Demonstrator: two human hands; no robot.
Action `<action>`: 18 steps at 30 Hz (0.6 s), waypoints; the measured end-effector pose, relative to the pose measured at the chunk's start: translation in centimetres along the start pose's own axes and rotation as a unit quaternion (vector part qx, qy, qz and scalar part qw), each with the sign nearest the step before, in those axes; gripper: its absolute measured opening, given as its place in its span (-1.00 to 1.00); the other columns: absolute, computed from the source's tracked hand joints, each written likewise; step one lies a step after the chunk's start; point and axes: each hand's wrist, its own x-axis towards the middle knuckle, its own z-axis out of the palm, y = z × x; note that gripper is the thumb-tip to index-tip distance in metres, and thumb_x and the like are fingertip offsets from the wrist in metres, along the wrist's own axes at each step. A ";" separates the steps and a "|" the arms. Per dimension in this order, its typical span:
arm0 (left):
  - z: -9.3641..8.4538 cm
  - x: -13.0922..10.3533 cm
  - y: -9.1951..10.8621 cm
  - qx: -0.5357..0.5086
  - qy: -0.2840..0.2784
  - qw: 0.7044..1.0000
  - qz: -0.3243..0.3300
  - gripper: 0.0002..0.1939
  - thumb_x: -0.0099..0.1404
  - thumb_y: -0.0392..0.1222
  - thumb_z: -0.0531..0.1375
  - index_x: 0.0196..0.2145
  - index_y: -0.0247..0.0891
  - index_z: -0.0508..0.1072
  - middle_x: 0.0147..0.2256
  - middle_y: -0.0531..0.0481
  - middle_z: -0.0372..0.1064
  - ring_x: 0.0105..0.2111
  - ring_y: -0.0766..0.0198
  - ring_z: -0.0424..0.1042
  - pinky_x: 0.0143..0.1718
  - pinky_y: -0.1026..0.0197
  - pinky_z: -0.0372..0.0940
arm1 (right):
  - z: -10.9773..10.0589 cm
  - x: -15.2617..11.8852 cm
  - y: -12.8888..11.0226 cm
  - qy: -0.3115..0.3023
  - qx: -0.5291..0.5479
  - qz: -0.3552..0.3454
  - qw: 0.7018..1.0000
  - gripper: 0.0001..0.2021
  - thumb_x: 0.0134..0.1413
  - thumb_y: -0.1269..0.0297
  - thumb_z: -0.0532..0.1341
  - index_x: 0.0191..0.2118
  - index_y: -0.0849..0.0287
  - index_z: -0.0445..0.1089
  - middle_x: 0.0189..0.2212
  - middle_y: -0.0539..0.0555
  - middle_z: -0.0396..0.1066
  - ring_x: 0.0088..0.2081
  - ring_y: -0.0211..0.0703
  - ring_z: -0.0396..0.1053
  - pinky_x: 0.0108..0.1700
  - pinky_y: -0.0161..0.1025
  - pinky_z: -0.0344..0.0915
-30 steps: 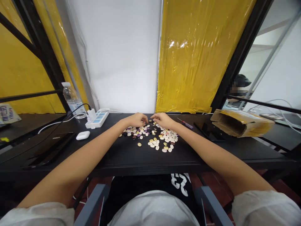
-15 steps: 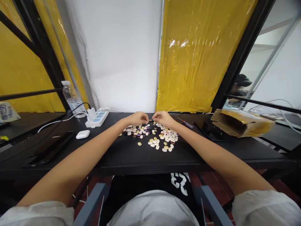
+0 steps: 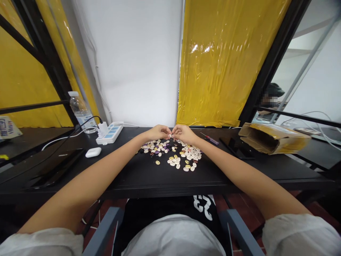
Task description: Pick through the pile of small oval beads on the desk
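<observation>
Over the far side of a black table (image 3: 149,181), my left hand (image 3: 159,132) and my right hand (image 3: 185,134) meet fingertip to fingertip. Both are closed in a pinch around one small whitish button (image 3: 170,136); fingers partly cover it. Beneath and in front of them lie many small oval pieces that look like buttons. Mixed white, purple and dark ones make up the left pile (image 3: 156,145). Mostly cream ones form the right pile (image 3: 193,152). Closer to me lies a smaller cream and yellow group (image 3: 174,161), with a single yellow button (image 3: 157,163) apart from it.
A screwdriver (image 3: 210,138), a dark phone (image 3: 237,147) and an open cardboard box (image 3: 274,138) lie to the right. On the left are a white earbud case (image 3: 93,152), a power strip (image 3: 110,134), a water bottle (image 3: 82,112) and a dark tablet-like slab (image 3: 55,167).
My hands have come together from slightly apart, and their fingertips now meet at the whitish button. The piles look much the same.
</observation>
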 end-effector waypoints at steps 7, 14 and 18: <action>0.1 0.4 -0.4 -0.077 0.025 0.997 -0.015 -0.83 0.02 -0.43 0.32 -0.36 -0.35 0.51 -0.42 -0.05 0.53 -0.37 0.30 0.49 -0.19 0.18 0.34 | -0.2 0.2 -0.2 0.018 0.062 0.036 0.997 -0.82 -0.09 0.55 0.32 -0.38 0.23 0.32 -0.61 -0.03 0.43 -0.53 -0.24 0.46 -0.44 -0.33 0.43; 0.1 0.7 -0.9 -0.084 0.064 0.994 0.035 -0.80 -0.03 -0.40 0.36 -0.38 -0.37 0.50 -0.42 -0.06 0.53 -0.37 0.31 0.49 -0.16 0.15 0.38 | -0.3 0.2 -0.7 0.027 0.163 0.094 0.982 -0.70 -0.20 0.50 0.42 -0.38 0.21 0.29 -0.59 0.02 0.50 -0.52 -0.18 0.51 -0.42 -0.28 0.49; 0.0 0.8 -1.1 -0.081 0.071 0.993 0.057 -0.78 -0.07 -0.35 0.38 -0.40 -0.37 0.51 -0.38 -0.09 0.56 -0.35 0.27 0.52 -0.13 0.09 0.39 | -0.3 0.0 -1.1 0.031 0.193 0.116 0.974 -0.71 -0.19 0.53 0.41 -0.38 0.21 0.28 -0.56 0.07 0.52 -0.52 -0.18 0.51 -0.41 -0.28 0.49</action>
